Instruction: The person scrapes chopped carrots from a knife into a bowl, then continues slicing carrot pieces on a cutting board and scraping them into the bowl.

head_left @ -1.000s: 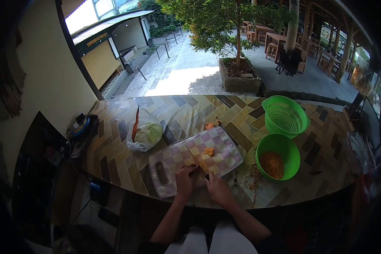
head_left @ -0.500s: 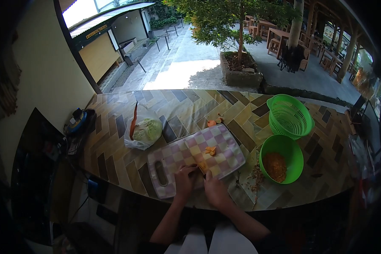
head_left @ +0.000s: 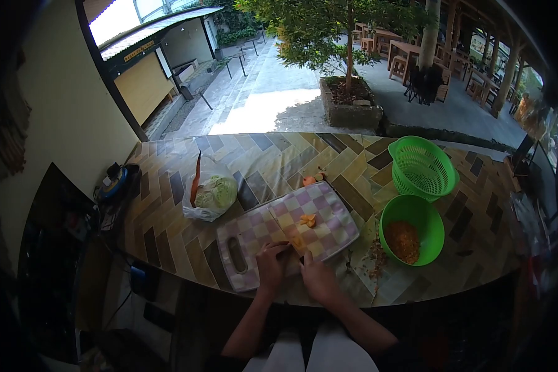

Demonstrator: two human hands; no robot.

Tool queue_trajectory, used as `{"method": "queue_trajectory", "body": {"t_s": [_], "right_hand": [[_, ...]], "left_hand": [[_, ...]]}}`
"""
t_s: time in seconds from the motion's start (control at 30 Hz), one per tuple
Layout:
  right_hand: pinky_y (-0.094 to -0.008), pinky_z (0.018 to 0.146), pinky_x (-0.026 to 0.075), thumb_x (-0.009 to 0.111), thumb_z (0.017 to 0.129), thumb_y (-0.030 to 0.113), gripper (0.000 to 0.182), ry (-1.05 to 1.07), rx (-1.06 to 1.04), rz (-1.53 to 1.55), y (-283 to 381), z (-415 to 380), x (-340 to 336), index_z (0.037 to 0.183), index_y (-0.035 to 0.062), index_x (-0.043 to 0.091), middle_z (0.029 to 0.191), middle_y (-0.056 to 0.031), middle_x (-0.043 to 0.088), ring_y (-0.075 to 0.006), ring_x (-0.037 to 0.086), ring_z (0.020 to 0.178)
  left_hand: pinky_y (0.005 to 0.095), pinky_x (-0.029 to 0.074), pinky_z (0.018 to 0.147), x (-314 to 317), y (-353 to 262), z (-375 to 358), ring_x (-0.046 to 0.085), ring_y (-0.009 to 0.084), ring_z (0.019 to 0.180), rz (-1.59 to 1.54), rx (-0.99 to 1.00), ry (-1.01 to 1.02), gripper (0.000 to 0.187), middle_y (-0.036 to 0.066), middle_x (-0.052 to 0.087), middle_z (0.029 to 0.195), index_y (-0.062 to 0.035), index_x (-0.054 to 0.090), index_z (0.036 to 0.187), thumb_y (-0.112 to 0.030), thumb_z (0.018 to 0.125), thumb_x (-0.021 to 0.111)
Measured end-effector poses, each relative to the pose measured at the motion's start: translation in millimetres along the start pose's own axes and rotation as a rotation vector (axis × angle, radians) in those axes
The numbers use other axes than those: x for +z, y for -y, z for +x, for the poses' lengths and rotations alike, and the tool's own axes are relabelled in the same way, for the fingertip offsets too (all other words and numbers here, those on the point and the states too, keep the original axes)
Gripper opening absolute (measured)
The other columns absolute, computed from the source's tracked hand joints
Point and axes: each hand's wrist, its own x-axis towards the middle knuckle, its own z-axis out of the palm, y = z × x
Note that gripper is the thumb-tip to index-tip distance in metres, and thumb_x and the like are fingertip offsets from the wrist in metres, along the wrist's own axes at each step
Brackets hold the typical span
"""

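Observation:
A pink-and-cream checkered cutting board (head_left: 258,224) lies on the table in front of me. My left hand (head_left: 271,263) is closed at its near edge, fingertips pinching a piece of carrot (head_left: 297,242). Close beside it, my right hand (head_left: 318,279) is wrapped round a knife (head_left: 302,260); only a dark bit of it shows, and the blade is hard to make out. Farther up the board sits a small pile of orange carrot slices (head_left: 307,220).
Left of the board, a cabbage (head_left: 216,192) sits in a plastic bag with a whole carrot (head_left: 196,183). Carrot ends (head_left: 310,180) lie behind the board. At right stand a green bowl (head_left: 436,239) of orange shreds and a green colander (head_left: 409,155). Peelings (head_left: 376,257) litter the table (head_left: 180,254).
My right hand has shifted very slightly down toward me, and the dark part of the knife shows more clearly. My left hand stays in place, as do the slices.

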Motion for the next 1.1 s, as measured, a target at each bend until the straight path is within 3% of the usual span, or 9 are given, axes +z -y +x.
{"method": "queue_trajectory", "body": {"t_s": [0.2,0.3,0.4,0.5,0.9,1.0,1.1], "right_hand": [[-0.0551,0.069,0.052,0.05,0.099,0.023,0.025,-0.085,0.078,-0.001,12.9,3.9,17.6,0.104,-0.001,0.044,0.081,-0.0284,0.065,-0.0477,0.065,0.081],[-0.0563,0.07,0.05,0.05,0.099,0.023,0.026,-0.113,-0.039,0.174,-8.6,7.2,16.7,0.104,-0.0015,0.044,0.082,-0.0311,0.064,-0.05,0.063,0.083],[-0.0548,0.073,0.053,0.047,0.1,0.023,0.027,0.025,-0.043,0.126,-11.7,5.3,3.2,0.11,-0.0011,0.042,0.09,-0.0314,0.065,-0.0481,0.065,0.087],[-0.0574,0.072,0.049,0.05,0.099,0.023,0.026,-0.006,-0.01,0.17,-4.1,0.1,3.6,0.106,-0.0006,0.043,0.084,-0.0321,0.063,-0.0512,0.061,0.085],[-0.0556,0.071,0.051,0.05,0.099,0.021,0.025,-0.073,0.087,0.053,13.4,-2.0,7.1,0.109,-0.0011,0.044,0.085,-0.03,0.065,-0.0492,0.064,0.083],[-0.0562,0.069,0.05,0.05,0.099,0.022,0.026,-0.071,-0.036,0.191,-6.8,3.2,9.2,0.108,-0.0014,0.043,0.083,-0.0313,0.064,-0.0498,0.063,0.082],[-0.0568,0.068,0.049,0.051,0.099,0.023,0.027,-0.01,-0.025,0.145,-1.9,-1.9,2.1,0.107,-0.0018,0.043,0.083,-0.032,0.063,-0.0505,0.061,0.081]], "left_hand": [[0.0388,0.051,0.085,1.6,3.9,-0.8,0.066,0.0322,0.091,0.027,0.045,-0.001,0.017,0.014,0.073,0.098,-0.0033,0.076,0.094,-0.006,0.078,0.071],[0.0383,0.051,0.084,-0.9,0.1,0.4,0.067,0.031,0.09,0.017,0.029,0.002,0.018,0.014,0.073,0.098,-0.0051,0.077,0.095,-0.006,0.078,0.072],[0.0379,0.051,0.084,-0.3,2.1,0.5,0.067,0.0308,0.089,0.01,0.032,0.002,0.019,0.014,0.073,0.097,-0.0059,0.077,0.095,-0.007,0.078,0.072],[0.0382,0.051,0.083,-1.2,-0.3,1.2,0.066,0.0313,0.09,-0.003,0.019,0.01,0.016,0.014,0.073,0.097,-0.0038,0.077,0.094,-0.007,0.079,0.071],[0.038,0.051,0.085,-4.8,4.1,4.7,0.067,0.031,0.092,-0.005,-0.002,0.04,0.017,0.014,0.073,0.095,-0.0039,0.077,0.094,-0.006,0.077,0.072],[0.0379,0.051,0.085,-4.5,5.8,2.8,0.067,0.0307,0.092,0.002,-0.016,0.045,0.019,0.013,0.073,0.095,-0.0052,0.077,0.094,-0.004,0.075,0.072],[0.0378,0.052,0.085,-3.3,9.7,4.6,0.067,0.0309,0.091,-0.003,-0.013,0.051,0.02,0.014,0.073,0.095,-0.0059,0.077,0.094,-0.004,0.074,0.072]]}}
